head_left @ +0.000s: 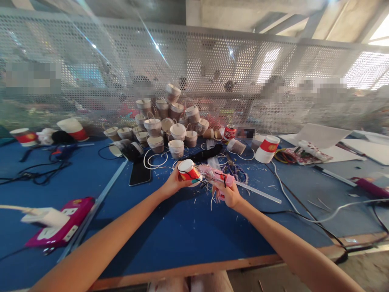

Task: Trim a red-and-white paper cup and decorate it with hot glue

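Observation:
My left hand [174, 183] is wrapped round a red and white paper cup [190, 170], tilted over the middle of the blue table. In my right hand [229, 194] is a pink hot glue gun [216, 175], its nozzle pointing left at the cup's side. A long translucent glue stick [258, 191] sticks out of the gun's back. Whether the nozzle touches the cup I cannot tell. Just beyond my hands lies a black fabric bundle [206, 152], with white cord [155, 160] loops and small scraps around it.
Several small handled buckets [153, 126] are piled against the perforated metal screen [212, 73]. A phone [140, 172] lies left of my hands. Stacked paper cups [267, 149] and a red can [229, 132] stand behind, right. A magenta power strip [65, 223] is front left; cables [304, 217] cross the right.

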The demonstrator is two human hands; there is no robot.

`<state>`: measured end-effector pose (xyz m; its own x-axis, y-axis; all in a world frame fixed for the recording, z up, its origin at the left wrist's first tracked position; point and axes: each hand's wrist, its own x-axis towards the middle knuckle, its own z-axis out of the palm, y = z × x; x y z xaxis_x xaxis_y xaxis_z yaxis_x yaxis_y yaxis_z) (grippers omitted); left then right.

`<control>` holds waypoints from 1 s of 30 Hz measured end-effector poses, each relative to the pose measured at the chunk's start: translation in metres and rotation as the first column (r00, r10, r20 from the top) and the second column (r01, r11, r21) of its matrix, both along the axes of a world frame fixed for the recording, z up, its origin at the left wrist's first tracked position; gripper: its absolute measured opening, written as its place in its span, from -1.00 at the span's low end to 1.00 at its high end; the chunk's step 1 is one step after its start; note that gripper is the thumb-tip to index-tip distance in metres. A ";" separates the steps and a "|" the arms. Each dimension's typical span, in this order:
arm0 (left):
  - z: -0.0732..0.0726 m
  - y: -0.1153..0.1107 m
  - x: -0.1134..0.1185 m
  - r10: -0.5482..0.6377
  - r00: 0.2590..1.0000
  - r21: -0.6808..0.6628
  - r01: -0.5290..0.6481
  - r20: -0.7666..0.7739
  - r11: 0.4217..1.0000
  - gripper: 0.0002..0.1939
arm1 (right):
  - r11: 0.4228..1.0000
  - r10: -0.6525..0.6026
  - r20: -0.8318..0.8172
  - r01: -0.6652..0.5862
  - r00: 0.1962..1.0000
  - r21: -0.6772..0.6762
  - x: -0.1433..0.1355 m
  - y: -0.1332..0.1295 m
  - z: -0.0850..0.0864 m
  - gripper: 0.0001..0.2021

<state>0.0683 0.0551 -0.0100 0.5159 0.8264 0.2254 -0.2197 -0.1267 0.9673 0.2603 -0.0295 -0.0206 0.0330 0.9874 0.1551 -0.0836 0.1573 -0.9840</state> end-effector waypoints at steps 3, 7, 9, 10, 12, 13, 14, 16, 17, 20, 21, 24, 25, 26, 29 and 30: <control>0.001 0.000 0.000 -0.009 1.000 -0.016 0.009 0.002 1.000 -0.19 | 1.000 0.000 0.008 -0.001 1.000 0.007 0.001 0.001 -0.003 -0.64; 0.003 -0.002 -0.001 -0.022 1.000 -0.048 0.022 0.013 0.999 -0.17 | 1.000 -0.002 0.004 0.002 1.000 0.000 0.002 0.001 -0.003 -0.64; 0.004 -0.002 -0.001 -0.027 1.000 -0.063 0.028 0.016 0.998 -0.16 | 1.000 -0.003 0.004 0.003 1.000 -0.009 0.001 0.000 -0.001 -0.63; 0.005 -0.003 -0.001 -0.028 0.999 -0.068 0.029 0.017 0.997 -0.16 | 1.000 -0.005 0.005 0.005 1.000 -0.014 0.000 -0.001 0.000 -0.63; 0.006 -0.003 -0.001 -0.026 1.000 -0.070 0.027 0.015 0.997 -0.17 | 1.000 -0.007 0.008 0.007 1.000 -0.024 0.000 -0.001 0.002 -0.65; 0.006 -0.004 -0.002 -0.024 1.000 -0.067 0.025 0.012 0.997 -0.17 | 1.000 -0.011 0.011 0.011 1.000 -0.028 0.000 -0.002 0.002 -0.65; 0.006 -0.004 -0.002 -0.024 1.000 -0.062 0.024 0.008 0.998 -0.17 | 0.999 -0.017 0.017 0.017 1.000 -0.029 0.000 -0.002 0.003 -0.65; 0.005 -0.004 -0.002 -0.024 1.000 -0.052 0.024 0.005 0.998 -0.17 | 0.999 -0.028 0.035 0.029 0.999 -0.023 0.000 -0.002 0.002 -0.65; 0.005 -0.003 -0.002 -0.025 1.000 -0.049 0.025 0.006 0.998 -0.17 | 0.999 -0.034 0.046 0.034 0.998 -0.016 0.001 -0.002 0.002 -0.64; 0.003 -0.002 -0.002 -0.025 1.000 -0.051 0.025 0.005 0.998 -0.14 | 1.000 -0.028 0.064 0.029 0.998 -0.002 0.001 -0.001 0.002 -0.64; 0.003 -0.002 -0.002 -0.025 1.000 -0.052 0.025 0.005 0.998 -0.13 | 1.000 -0.025 0.060 0.025 0.998 -0.003 0.001 -0.001 0.002 -0.63; 0.001 -0.001 -0.002 -0.022 1.000 -0.057 0.023 0.020 0.998 -0.12 | 1.000 -0.023 0.040 0.024 0.999 -0.009 0.001 -0.002 0.003 -0.66; 0.001 -0.001 -0.002 -0.024 0.999 -0.060 0.025 0.024 0.998 -0.12 | 1.000 -0.023 0.035 0.023 0.999 -0.011 0.001 -0.002 0.004 -0.66; 0.001 -0.001 -0.002 -0.028 0.999 -0.063 0.029 0.028 0.998 -0.13 | 1.000 -0.021 0.032 0.021 0.999 -0.013 0.001 -0.002 0.004 -0.66; 0.002 -0.001 -0.002 -0.031 0.999 -0.069 0.034 0.033 0.997 -0.16 | 1.000 -0.019 0.028 0.020 0.999 -0.017 0.000 -0.002 0.005 -0.61; 0.003 -0.001 -0.002 -0.029 0.999 -0.069 0.031 0.031 0.997 -0.17 | 1.000 -0.023 0.029 0.023 0.999 -0.019 0.000 -0.003 0.005 -0.58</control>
